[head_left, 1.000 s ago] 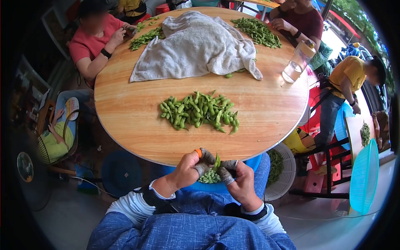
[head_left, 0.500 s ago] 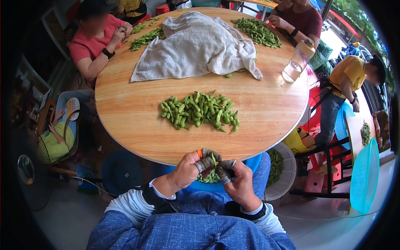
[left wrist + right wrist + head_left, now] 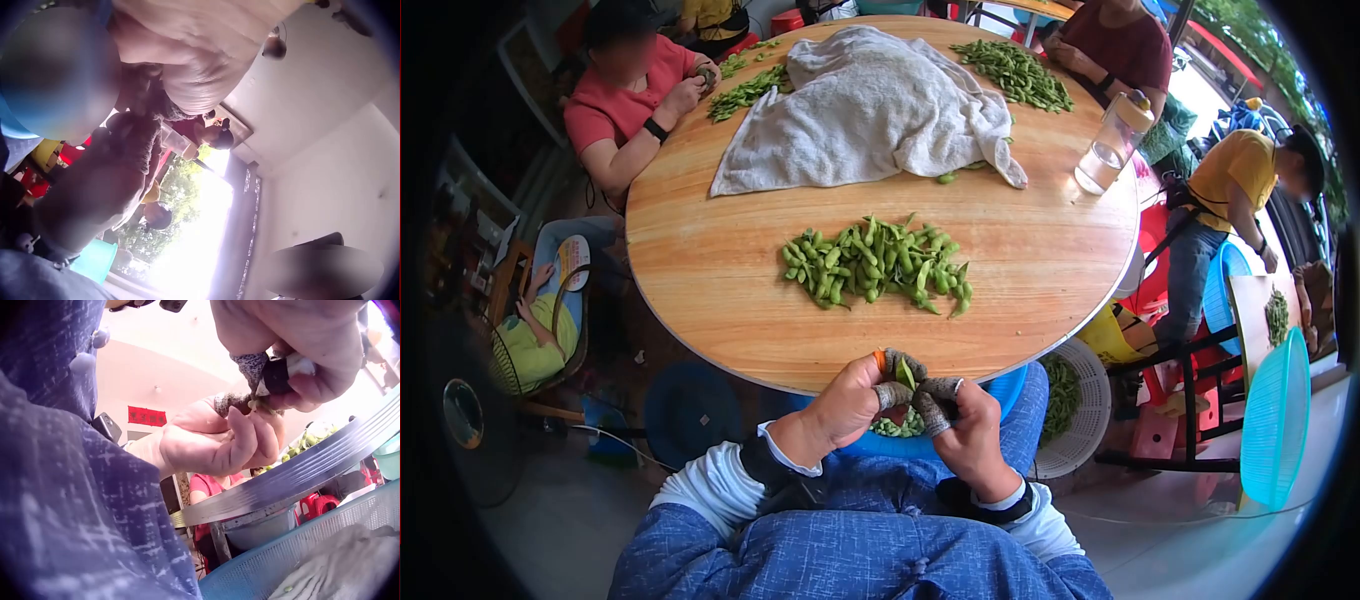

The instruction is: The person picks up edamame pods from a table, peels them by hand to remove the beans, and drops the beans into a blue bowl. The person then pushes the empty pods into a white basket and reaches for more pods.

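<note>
My left hand [image 3: 835,410] pinches a green soybean pod [image 3: 905,374] between thumb and forefinger over the table's near edge. The fingertips of my right hand [image 3: 978,440] pinch the pod's near end, close against the left ones. Grey wraps cover the thumbs and forefingers, with an orange band on the left forefinger. Both hands also meet at the pod in the right wrist view, the left hand [image 3: 206,440] below the right hand [image 3: 294,337]. Under them, shelled beans [image 3: 900,425] lie in a blue basin [image 3: 1010,392]. Dark blur hides the left wrist view's fingertips.
A pile of soybean pods [image 3: 875,265] lies on the round wooden table [image 3: 720,290]. Behind it are a white towel [image 3: 870,115] and a water bottle [image 3: 1108,150]. A white basket [image 3: 1090,400] of pods stands at right. Other people sit around the table.
The pod has gone from standing upright between the hands to leaning within the left fingers. My hands have come closer together, the right fingertips shifting left.
</note>
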A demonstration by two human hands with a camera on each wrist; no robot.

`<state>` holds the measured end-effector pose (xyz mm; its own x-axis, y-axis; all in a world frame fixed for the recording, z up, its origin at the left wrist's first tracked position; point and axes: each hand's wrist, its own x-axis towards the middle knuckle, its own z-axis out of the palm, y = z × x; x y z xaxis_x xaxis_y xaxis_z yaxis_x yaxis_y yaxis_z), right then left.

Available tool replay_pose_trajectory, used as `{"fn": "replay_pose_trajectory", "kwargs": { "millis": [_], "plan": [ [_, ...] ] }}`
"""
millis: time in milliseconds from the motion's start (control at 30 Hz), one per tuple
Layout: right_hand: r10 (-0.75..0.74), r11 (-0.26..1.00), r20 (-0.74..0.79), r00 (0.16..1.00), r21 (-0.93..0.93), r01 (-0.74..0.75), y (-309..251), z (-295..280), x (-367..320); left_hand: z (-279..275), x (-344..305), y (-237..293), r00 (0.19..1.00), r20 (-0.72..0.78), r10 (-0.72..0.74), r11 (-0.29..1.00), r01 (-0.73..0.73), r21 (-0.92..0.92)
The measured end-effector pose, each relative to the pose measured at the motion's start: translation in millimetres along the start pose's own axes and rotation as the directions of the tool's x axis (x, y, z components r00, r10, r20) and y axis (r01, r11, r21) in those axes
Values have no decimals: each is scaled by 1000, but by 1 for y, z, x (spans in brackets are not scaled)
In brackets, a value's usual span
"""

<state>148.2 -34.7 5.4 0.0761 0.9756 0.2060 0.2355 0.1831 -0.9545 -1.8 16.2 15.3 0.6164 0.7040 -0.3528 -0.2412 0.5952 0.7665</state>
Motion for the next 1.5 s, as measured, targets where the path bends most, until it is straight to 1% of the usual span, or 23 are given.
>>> {"fn": "replay_pose_trajectory", "kwargs": {
  "millis": [67,133,167,200,233,300,367,433,467,500,567,633,667,733,800,867,967,1067,1100,1167,1267,1367,1500],
  "plan": [
    [30,998,22,999,49,-31,3,-1,0,-3,1,-5,999,6,51,997,-51,63],
    [107,976,-33,994,192,-99,3,-3,-1,-5,-2,-19,987,55,152,897,-161,412],
    [148,956,-57,987,264,-128,3,-5,0,-5,-3,-23,977,93,193,796,-212,567],
    [152,953,-93,984,277,-121,2,-10,0,7,-9,-9,984,116,136,666,-177,725],
    [138,958,-165,977,272,-89,5,-16,0,8,-10,-9,971,181,156,522,-236,820],
    [176,945,-293,940,318,-77,3,-37,1,0,-8,-22,912,349,214,267,-398,878],
    [190,932,-489,851,362,-1,26,-65,-5,3,-8,-14,890,365,275,264,-435,861],
    [446,785,-607,658,618,38,26,-93,-5,8,-6,1,863,375,339,230,-463,856],
    [528,639,-489,694,767,54,44,-116,-14,10,-3,12,848,380,371,199,-472,859],
    [583,558,-435,686,828,51,63,-129,-24,11,3,21,831,386,402,167,-480,861],
    [667,564,-472,576,826,24,53,-127,-23,13,19,36,795,288,534,111,-404,908],
    [625,648,-479,617,759,-67,41,-117,-26,18,38,53,746,210,632,21,-287,958],
    [604,686,-478,638,719,-110,38,-111,-28,15,50,57,746,209,632,-64,-218,974],
    [538,712,-416,733,690,-130,42,-103,-29,0,78,54,746,205,634,-229,-73,971],
    [476,749,-370,798,645,-148,38,-92,-25,-6,93,51,755,200,625,-272,-30,962],
    [405,839,-359,841,510,-187,28,-80,-18,-4,96,51,762,195,617,-310,7,951],
    [268,917,-267,926,364,-161,15,-62,-9,-6,86,55,724,258,639,-366,-9,931],
    [288,892,-105,952,391,-227,4,-45,3,-17,80,52,716,270,644,-374,-14,927],
    [332,874,-19,943,382,-300,1,-43,8,-18,77,50,705,275,654,-360,-29,933],
    [306,867,43,951,401,-297,-3,-31,14,-18,73,49,678,284,678,-336,-58,940],
    [291,855,91,953,422,-301,-3,-21,15,-16,79,53,684,302,664,-341,-82,936],
    [276,868,95,956,402,-291,-2,-19,8,-19,91,52,738,276,616,-396,-13,918],
    [303,867,68,950,395,-305,4,-22,0,-20,90,57,735,287,615,-381,-43,924]
  ]
}}
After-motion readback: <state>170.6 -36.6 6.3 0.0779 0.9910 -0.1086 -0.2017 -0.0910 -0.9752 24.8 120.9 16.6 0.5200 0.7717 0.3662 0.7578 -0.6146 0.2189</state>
